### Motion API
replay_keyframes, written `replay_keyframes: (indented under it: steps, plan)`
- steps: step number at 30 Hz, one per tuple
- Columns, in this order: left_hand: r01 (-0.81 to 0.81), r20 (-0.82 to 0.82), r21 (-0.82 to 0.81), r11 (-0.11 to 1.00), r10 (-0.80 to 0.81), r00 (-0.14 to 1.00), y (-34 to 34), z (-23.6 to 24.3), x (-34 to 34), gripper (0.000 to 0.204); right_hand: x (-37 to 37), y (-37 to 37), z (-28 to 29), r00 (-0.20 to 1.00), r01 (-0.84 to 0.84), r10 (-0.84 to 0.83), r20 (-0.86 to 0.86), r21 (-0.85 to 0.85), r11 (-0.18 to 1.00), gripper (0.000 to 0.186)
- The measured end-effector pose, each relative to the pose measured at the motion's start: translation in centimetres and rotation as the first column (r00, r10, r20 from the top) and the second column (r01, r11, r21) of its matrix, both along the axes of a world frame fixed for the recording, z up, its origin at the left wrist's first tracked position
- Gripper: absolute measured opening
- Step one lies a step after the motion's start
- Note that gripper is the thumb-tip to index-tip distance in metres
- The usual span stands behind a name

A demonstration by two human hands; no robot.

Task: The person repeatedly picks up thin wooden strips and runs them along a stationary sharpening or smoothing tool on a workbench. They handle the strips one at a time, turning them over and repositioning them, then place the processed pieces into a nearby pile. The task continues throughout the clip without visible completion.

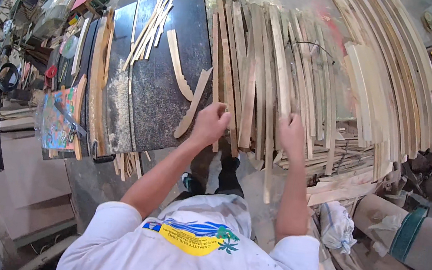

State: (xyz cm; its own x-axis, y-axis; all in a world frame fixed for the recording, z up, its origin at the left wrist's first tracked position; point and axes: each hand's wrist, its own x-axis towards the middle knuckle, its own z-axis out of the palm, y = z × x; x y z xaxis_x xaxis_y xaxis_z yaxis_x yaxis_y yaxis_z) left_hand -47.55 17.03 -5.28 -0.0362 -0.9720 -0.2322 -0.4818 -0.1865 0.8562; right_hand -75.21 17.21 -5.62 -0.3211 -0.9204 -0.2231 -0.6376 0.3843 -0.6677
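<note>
While we look down from the head camera, our left hand (pixel 211 123) is curled over the near ends of some wood strips (pixel 245 79), its fingers pressed down on them. Our right hand (pixel 290 135) pinches one long pale strip (pixel 282 67) near its close end. That strip runs away from us, its far end pointing up and a bit left. All the strips are thin, flat and long, some light, some brown, with rough cut ends. Just left of our left hand lie two curved wood pieces (pixel 181 70) on a dark, smooth board (pixel 159 111) dusted with sawdust (pixel 121 106). Right of our right hand, more long slats (pixel 393 76) bend in a big stack.
</note>
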Motion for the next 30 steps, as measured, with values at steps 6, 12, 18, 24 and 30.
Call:
replay_keyframes:
  steps: [6,12,18,24,30]
  plan:
    - [0.067,0.218,0.032,0.997,-0.073,0.973,-2.4,-1.0,-7.9,0.043,5.9,1.5,-0.1,0.998,-0.019,0.017,-0.058,-0.036,0.999,0.047]
    - [-0.068,0.127,0.124,0.99,0.052,0.99,-2.0,-0.4,-9.2,0.06,6.0,-0.1,-1.0,0.995,-0.001,0.001,0.103,-0.008,1.0,0.049]
    - [-0.236,0.014,0.247,0.94,0.241,0.971,-3.3,-1.5,-9.1,0.072,5.8,0.1,-0.3,0.989,-0.066,0.067,0.132,-0.008,0.998,0.078]
    - [-0.147,-0.446,0.498,0.854,0.398,0.802,-4.5,-1.6,-8.4,0.067,6.9,1.3,1.0,0.963,-0.103,0.114,0.242,-0.057,0.993,0.078]
    - [-0.104,-0.624,0.46,0.882,0.404,0.669,-4.3,2.2,-6.6,0.061,8.7,0.2,5.3,0.942,-0.188,0.212,0.26,-0.115,0.975,0.07]
